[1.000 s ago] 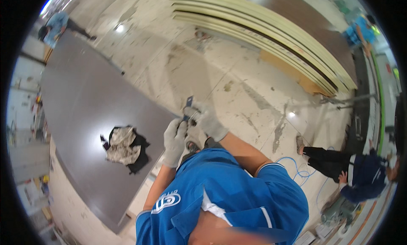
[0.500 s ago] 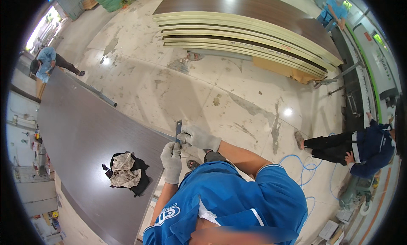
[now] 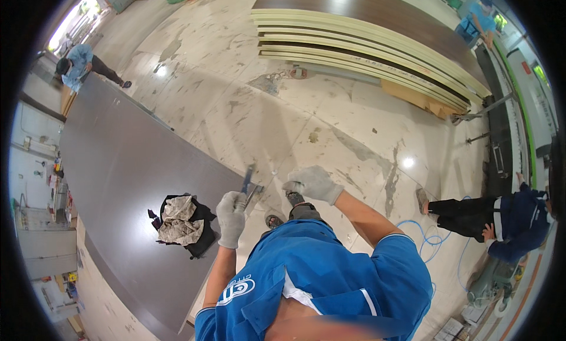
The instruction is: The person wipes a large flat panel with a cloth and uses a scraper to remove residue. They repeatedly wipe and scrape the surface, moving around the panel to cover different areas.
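Observation:
My left hand (image 3: 231, 218), in a grey-white work glove, is closed around a narrow, dark flat strip like a scraper blade (image 3: 247, 179). The strip points up and away and is blurred; its exact kind is unclear. My right hand (image 3: 314, 184), gloved the same, is off to the right with its fingers loosely bent and nothing visible in them. A tiny white speck (image 3: 275, 173) shows between the hands. Beside my left hand is the corner of a large dark brown panel (image 3: 130, 158). A crumpled camouflage-and-black cloth item (image 3: 181, 223) lies on the panel.
A person in light blue (image 3: 76, 66) bends at the panel's far end. Stacked boards (image 3: 365, 40) stand ahead. On the right, a person in dark clothes (image 3: 513, 220) is by a long machine (image 3: 530, 117), with another person (image 3: 480, 22) farther back. A blue hose (image 3: 433, 238) lies on the floor.
My right hand has come off the strip and moved right. My left hand keeps the strip and has shifted slightly left. The white speck has appeared between them. The view has shifted slightly.

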A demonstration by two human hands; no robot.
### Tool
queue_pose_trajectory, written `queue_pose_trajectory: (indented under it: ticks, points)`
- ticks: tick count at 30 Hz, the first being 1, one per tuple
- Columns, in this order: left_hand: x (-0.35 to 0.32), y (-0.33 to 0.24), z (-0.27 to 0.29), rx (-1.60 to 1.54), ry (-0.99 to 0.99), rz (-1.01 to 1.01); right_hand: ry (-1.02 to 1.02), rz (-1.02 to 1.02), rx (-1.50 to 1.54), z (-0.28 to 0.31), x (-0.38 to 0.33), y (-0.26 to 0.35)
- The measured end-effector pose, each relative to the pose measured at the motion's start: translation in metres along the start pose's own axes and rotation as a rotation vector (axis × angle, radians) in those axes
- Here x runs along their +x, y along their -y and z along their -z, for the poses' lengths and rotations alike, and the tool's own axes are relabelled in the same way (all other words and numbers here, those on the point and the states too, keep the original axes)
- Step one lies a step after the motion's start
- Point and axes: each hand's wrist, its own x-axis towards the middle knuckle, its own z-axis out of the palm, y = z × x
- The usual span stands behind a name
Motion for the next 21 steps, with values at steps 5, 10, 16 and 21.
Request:
queue_pose_trajectory:
  ticks: [5,10,16,21]
  points:
    - [-0.009,-0.006,-0.006,0.292,0.261,-0.215,-0.068,0.002,-0.163,0.010,0.009,0.009]
    - [-0.009,-0.026,-0.013,0.255,0.401,-0.347,-0.064,0.339,-0.228,-0.005,0.023,0.029]
    - [-0.003,-0.030,0.005,0.335,0.397,-0.205,0.200,0.236,-0.184,-0.033,0.018,0.042]
    - [-0.019,0.011,0.070,0.596,-0.185,-0.001,0.043,0.105,-0.088,-0.028,0.017,0.019]
